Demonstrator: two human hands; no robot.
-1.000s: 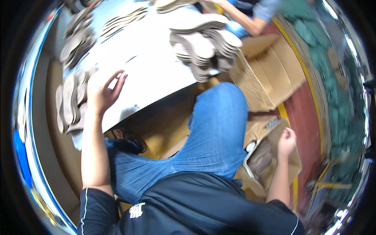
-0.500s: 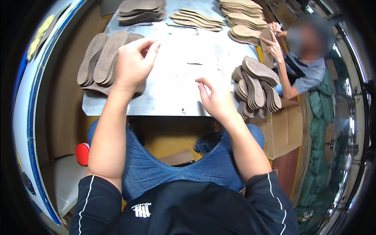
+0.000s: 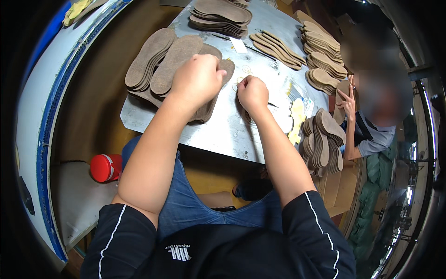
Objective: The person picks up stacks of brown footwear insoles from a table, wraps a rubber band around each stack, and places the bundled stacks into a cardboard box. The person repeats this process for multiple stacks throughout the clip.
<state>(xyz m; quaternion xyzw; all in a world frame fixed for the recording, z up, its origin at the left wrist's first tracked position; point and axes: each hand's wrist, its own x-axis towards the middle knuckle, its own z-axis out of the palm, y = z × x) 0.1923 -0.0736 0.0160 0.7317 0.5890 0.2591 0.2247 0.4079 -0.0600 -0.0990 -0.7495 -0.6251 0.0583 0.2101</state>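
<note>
My left hand [image 3: 197,78] is closed over the left-hand group of brown felt-like insoles [image 3: 174,67], its thumb beside the rounded end of the rightmost pile. Whether it touches that pile cannot be seen. Just to its right, my right hand [image 3: 253,95] is held above the metal tabletop [image 3: 218,137], fingers curled together with thumb and fingertips meeting. What either hand holds, if anything, is hidden or too small to make out. A fanned heap of similar grey-brown insoles [image 3: 323,139] lies right of my right forearm, next to a yellow cut-out piece [image 3: 296,116].
Further brown insoles [image 3: 220,18], thin tan insoles [image 3: 276,49] and a row of tan piles [image 3: 325,56] lie toward the table's far side. A small white card [image 3: 238,45] lies there too. Another person's hand [image 3: 346,100] is at the right edge. A red-lidded container [image 3: 103,168] stands lower left.
The view has turned, so the table appears tilted and shifted right. My right hand's fingers have curled from loosely apart to closed, and my two hands are nearer each other.
</note>
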